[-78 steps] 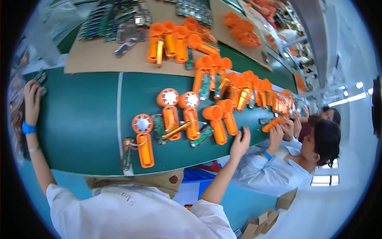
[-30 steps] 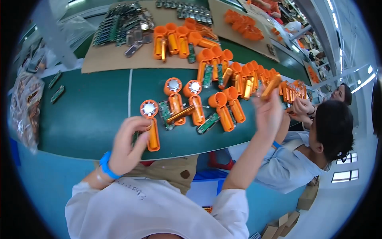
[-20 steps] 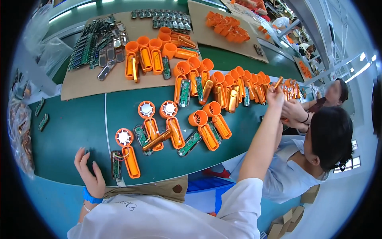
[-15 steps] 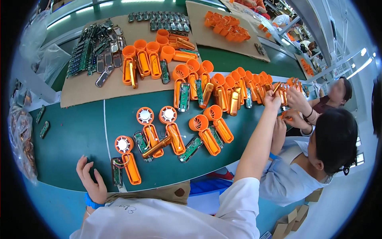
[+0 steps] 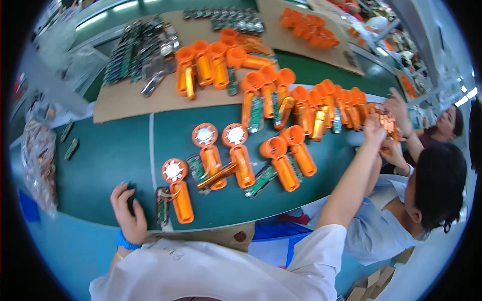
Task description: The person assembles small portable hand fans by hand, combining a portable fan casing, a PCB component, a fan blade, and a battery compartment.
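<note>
My left hand (image 5: 129, 213) rests at the table's near left edge, fingers curled but apart, holding nothing. Closest to it is an orange fan housing (image 5: 183, 204) with a white round hub (image 5: 174, 171) and a green circuit board (image 5: 162, 205) beside it. Far to the right, my right hand (image 5: 374, 129) reaches the end of the housing row; its fingers are bunched against shiny orange parts (image 5: 387, 123), and what they grip is unclear. Two more hubbed housings (image 5: 243, 165) lie mid-table, with a translucent orange cover (image 5: 217, 175) across them. Two open-headed housings (image 5: 285, 174) lie to their right.
A cardboard sheet (image 5: 113, 108) carries stacked circuit boards (image 5: 133, 52) and orange housings (image 5: 203, 67). Another sheet behind holds orange rings (image 5: 309, 27). At my right sits a co-worker (image 5: 391, 200), hands close to mine. A plastic bag (image 5: 40, 160) hangs at the left edge.
The view has shifted, so the table's things sit farther right and slightly higher. My right hand has reached farther right along the row, towards the co-worker's hands. My left hand stays by the table edge.
</note>
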{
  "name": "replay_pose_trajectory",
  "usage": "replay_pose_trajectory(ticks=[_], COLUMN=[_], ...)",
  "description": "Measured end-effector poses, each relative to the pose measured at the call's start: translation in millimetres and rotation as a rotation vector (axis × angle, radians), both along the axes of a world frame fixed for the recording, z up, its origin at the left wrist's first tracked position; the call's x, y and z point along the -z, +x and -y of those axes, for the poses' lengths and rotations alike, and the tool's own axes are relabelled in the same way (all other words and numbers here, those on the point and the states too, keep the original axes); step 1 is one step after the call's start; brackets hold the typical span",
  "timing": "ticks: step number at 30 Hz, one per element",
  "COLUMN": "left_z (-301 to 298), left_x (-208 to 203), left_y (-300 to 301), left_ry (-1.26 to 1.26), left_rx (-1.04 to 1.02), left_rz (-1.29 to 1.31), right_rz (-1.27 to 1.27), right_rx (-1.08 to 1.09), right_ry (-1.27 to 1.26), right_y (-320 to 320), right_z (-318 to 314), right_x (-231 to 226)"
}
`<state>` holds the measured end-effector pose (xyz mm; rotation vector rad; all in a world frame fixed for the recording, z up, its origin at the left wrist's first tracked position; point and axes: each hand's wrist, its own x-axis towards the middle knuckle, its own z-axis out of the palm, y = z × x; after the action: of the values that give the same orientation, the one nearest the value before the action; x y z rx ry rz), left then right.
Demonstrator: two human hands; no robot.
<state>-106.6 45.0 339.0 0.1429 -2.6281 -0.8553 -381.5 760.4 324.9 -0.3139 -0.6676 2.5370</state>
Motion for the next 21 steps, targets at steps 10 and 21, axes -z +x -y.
replay_pose_trajectory(ticks=[10,21], left_z=[-2,-23], left_x=[-2,-14], left_y=[-11,-20], left_ry=[0.198,0.153], left_rx=[0.137,0.336], left_rz=[-0.090,0.076], right_rz=[0.111,0.113], right_rx=[-0.044,-0.240], right_ry=[1.506,2.021], right_y=[168,260], right_z=[307,530], right_x=[-93,-18])
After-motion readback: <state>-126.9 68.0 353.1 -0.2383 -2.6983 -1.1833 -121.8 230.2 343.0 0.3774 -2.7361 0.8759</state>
